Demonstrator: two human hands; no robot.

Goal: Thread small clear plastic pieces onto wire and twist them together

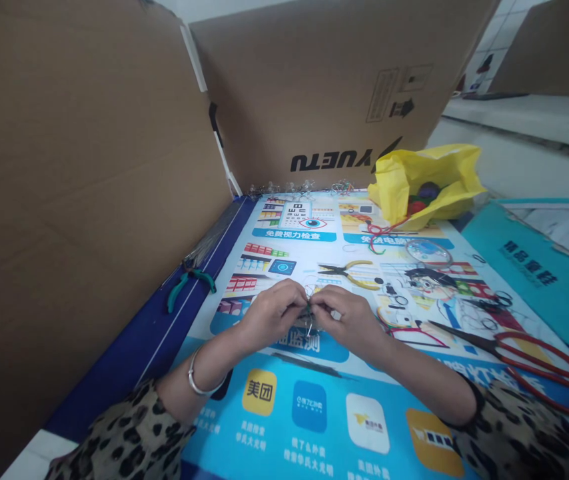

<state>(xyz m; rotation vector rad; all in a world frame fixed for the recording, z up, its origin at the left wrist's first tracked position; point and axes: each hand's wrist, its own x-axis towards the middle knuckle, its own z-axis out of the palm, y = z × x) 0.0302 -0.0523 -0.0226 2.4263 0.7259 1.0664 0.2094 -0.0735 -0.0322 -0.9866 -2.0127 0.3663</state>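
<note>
Both hands meet near the middle of the printed sheet. My left hand (275,312) pinches one side of a small thin wire piece (309,321), and my right hand (344,316) pinches its other side. Fingertips cover much of the piece, so its shape is hard to make out. Just beyond the hands lie yellow-handled pliers (352,272), their jaws apart. A clear roll or ring (428,253) rests farther right, and red and green cord (378,235) trails out of a yellow bag (397,187).
Large red-handled scissors (524,360) lie at the right beside a teal bag (529,273). Teal-handled pliers (192,283) and thin wires (214,233) are at the left. Cardboard walls (314,87) stand left and behind, with wire pieces (284,190) along the back.
</note>
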